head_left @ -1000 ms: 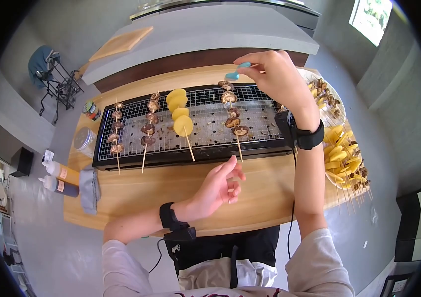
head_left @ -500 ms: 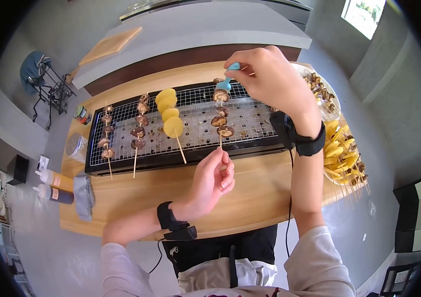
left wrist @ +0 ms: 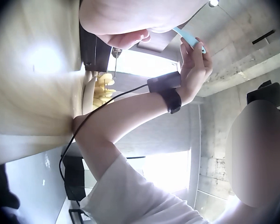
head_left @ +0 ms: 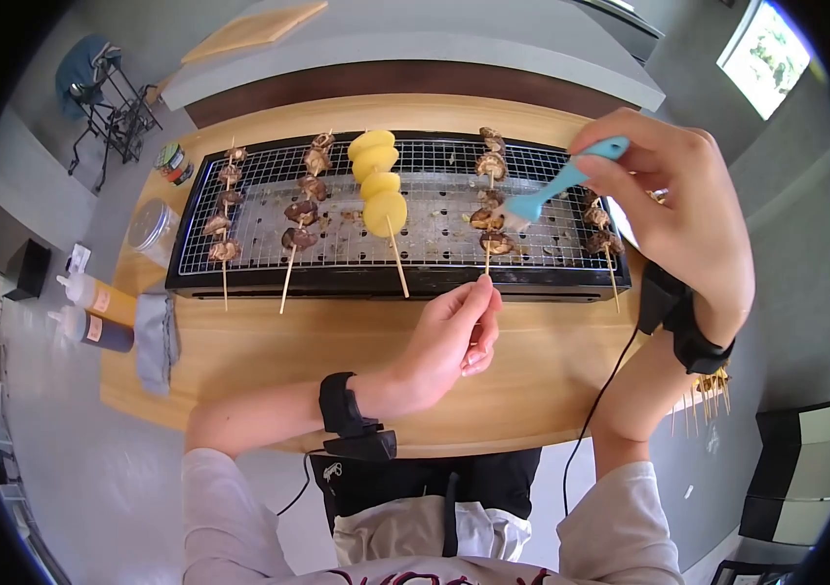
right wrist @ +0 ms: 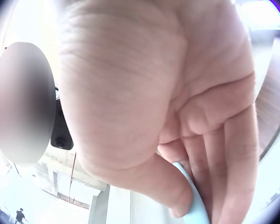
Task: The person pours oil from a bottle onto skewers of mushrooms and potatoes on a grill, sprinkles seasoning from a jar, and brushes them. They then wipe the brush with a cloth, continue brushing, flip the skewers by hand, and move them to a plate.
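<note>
My right hand grips a light-blue basting brush by its handle. Its pale bristles meet the lower mushroom pieces of a mushroom skewer lying on the grill. At that skewer's near end, my left hand pinches the bare stick between thumb and forefinger. The black tabletop grill has a wire mesh on top. In the left wrist view the brush handle shows above the right wrist. The right wrist view has the blue handle between thumb and fingers, its bristles out of frame.
A potato-slice skewer and other mushroom skewers lie across the mesh. Left of the grill stand a lidded jar, a spice jar, two squeeze bottles and a grey cloth. More potato skewers are at the right.
The brush has come down from above the skewer's far end to its lower mushrooms. My left hand has moved up to the stick and pinches it. The head view has shifted.
</note>
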Demonstrator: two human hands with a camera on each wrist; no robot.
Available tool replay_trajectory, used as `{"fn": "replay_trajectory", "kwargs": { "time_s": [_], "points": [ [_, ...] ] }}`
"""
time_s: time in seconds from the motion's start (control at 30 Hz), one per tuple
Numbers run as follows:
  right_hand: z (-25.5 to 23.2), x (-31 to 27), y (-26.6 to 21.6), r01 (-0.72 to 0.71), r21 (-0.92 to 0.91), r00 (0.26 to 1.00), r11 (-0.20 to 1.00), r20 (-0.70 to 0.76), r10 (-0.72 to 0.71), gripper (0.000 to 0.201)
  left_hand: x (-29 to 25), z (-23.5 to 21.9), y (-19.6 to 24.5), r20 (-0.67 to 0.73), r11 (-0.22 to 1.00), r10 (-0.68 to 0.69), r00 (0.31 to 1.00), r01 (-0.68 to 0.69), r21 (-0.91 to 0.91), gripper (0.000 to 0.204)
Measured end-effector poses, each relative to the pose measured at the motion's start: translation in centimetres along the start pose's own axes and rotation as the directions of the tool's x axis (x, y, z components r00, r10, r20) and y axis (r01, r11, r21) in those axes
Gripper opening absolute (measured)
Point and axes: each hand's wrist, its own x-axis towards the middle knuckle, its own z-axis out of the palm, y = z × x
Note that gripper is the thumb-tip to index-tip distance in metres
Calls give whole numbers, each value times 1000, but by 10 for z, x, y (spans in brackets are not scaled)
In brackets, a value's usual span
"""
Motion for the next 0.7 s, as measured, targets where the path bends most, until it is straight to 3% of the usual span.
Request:
{"fn": "replay_trajectory", "kwargs": {
  "time_s": [0.13,0.2,0.33,0.43,0.5,0.6,0.7],
  "points": [
    [-1,-3,9,10,111,997,994,69,-18,7,0,-2,-1,21,1000,7,1000,-7,-17,34],
    [2,0,15,7,270,993,963,108,-38,8,0,-2,0,21,1000,5,1000,-4,-21,34],
    [4,12,19,-100,241,983,965,177,57,9,0,-3,-2,33,1000,13,999,-12,-28,33],
    [13,20,32,-105,257,991,961,102,81,11,0,-3,-2,42,999,15,999,-13,-44,33],
    [18,26,41,-26,200,997,979,-69,41,13,0,-2,-2,18,1000,-1,1000,1,-11,32],
    [25,34,53,37,216,981,976,-193,5,15,2,-4,-4,-22,1000,-2,1000,2,16,32],
    [30,38,55,79,171,978,982,-206,-43,16,2,-4,-2,-29,1000,-17,999,17,26,30]
  ]
}}
